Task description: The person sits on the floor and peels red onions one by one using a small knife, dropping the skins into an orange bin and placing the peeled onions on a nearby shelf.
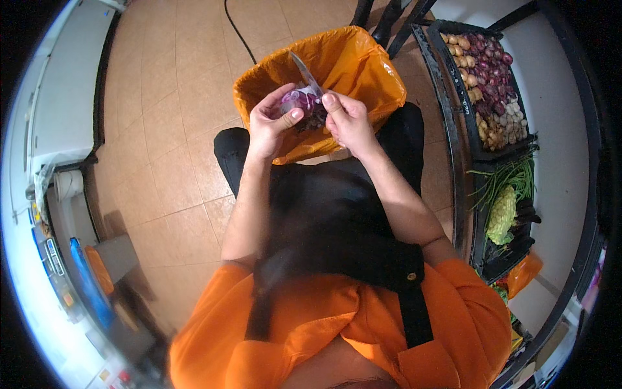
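Observation:
Over a bin lined with an orange plastic bag (359,53), my left hand (273,119) holds a red onion (300,99) between thumb and fingers. Purple skin and a pale patch show on the onion. My right hand (351,119) grips a knife (306,73), its blade pointing up and away to the left, close against the onion's right side. The knife's handle is hidden inside my fist. Dark scraps (313,120) lie in the bag below the onion. The bin stands between my knees.
To the right, a black rack holds a crate with red onions (491,68), yellow onions (466,61), garlic (512,119) and ginger (492,131). Nearer are green beans (517,177) and a cauliflower-like vegetable (502,214). A white cabinet (68,87) stands left on the tiled floor (170,160).

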`<state>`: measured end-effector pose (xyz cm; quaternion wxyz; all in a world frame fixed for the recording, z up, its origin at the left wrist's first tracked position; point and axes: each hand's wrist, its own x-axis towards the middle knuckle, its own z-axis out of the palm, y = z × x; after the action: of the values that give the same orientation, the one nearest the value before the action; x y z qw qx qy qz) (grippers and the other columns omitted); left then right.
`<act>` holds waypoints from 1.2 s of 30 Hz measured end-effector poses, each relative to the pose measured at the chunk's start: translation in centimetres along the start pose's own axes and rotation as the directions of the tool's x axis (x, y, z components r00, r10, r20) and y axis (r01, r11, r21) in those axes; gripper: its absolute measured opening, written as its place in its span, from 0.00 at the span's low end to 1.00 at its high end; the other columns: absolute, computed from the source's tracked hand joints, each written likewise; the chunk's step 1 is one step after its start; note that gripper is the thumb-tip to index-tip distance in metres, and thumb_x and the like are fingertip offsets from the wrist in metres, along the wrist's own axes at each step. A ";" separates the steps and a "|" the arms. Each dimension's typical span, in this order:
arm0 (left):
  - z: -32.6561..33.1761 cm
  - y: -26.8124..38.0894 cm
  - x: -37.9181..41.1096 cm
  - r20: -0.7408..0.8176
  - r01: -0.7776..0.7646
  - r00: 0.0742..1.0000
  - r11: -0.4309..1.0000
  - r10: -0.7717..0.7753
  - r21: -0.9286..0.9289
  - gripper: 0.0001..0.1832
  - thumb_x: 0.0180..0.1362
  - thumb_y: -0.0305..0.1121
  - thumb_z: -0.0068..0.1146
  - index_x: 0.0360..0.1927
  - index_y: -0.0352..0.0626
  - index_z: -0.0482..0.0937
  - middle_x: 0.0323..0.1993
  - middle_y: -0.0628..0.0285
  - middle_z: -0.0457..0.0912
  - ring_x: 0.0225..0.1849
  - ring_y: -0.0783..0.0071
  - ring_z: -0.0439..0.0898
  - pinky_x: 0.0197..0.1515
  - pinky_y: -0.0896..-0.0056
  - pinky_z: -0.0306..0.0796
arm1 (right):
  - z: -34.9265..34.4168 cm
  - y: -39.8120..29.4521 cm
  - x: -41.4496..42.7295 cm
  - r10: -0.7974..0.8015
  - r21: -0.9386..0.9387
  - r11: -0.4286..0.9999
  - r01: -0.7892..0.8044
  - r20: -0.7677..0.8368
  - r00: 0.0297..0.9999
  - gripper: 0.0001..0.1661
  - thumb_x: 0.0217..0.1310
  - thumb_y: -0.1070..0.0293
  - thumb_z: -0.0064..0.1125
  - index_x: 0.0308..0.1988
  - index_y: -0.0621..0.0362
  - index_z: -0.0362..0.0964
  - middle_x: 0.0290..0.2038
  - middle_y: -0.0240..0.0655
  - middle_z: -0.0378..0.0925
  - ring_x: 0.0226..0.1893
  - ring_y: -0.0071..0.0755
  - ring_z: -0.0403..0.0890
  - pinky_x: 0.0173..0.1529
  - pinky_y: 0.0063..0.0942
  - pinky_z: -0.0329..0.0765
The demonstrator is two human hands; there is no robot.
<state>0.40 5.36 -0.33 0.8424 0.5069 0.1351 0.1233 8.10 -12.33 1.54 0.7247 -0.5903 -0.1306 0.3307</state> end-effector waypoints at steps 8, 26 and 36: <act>-2.7 -2.8 -0.3 0.111 0.105 0.990 0.973 -0.083 -0.207 0.31 0.58 0.27 0.69 0.64 0.31 0.73 0.58 0.54 0.81 0.59 0.65 0.79 0.67 0.60 0.69 | 0.1 3.4 3.9 -0.008 -0.145 0.989 0.000 -0.051 0.999 0.21 0.78 0.55 0.50 0.48 0.60 0.81 0.23 0.25 0.73 0.20 0.17 0.69 0.27 0.22 0.68; -2.1 -5.7 -0.3 -0.053 0.065 0.994 0.896 -0.098 -0.439 0.19 0.70 0.36 0.57 0.61 0.39 0.76 0.58 0.60 0.81 0.58 0.67 0.79 0.64 0.59 0.70 | 1.3 4.3 -0.1 -0.275 -0.649 0.713 0.266 0.090 0.957 0.37 0.73 0.49 0.54 0.70 0.58 0.60 0.55 0.61 0.77 0.53 0.60 0.82 0.55 0.46 0.78; 0.0 -5.1 -0.3 -0.093 0.009 0.994 0.866 -0.063 -0.500 0.21 0.68 0.34 0.58 0.62 0.38 0.76 0.57 0.60 0.82 0.59 0.67 0.79 0.66 0.58 0.69 | 1.5 4.4 0.5 -0.442 -0.505 0.762 0.406 0.053 0.896 0.26 0.76 0.59 0.52 0.64 0.63 0.69 0.58 0.53 0.79 0.58 0.48 0.82 0.60 0.34 0.76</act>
<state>0.51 2.99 -4.80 0.9384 0.2626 0.1527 0.1649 6.24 -10.51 -2.28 0.6051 -0.7245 -0.3169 0.0920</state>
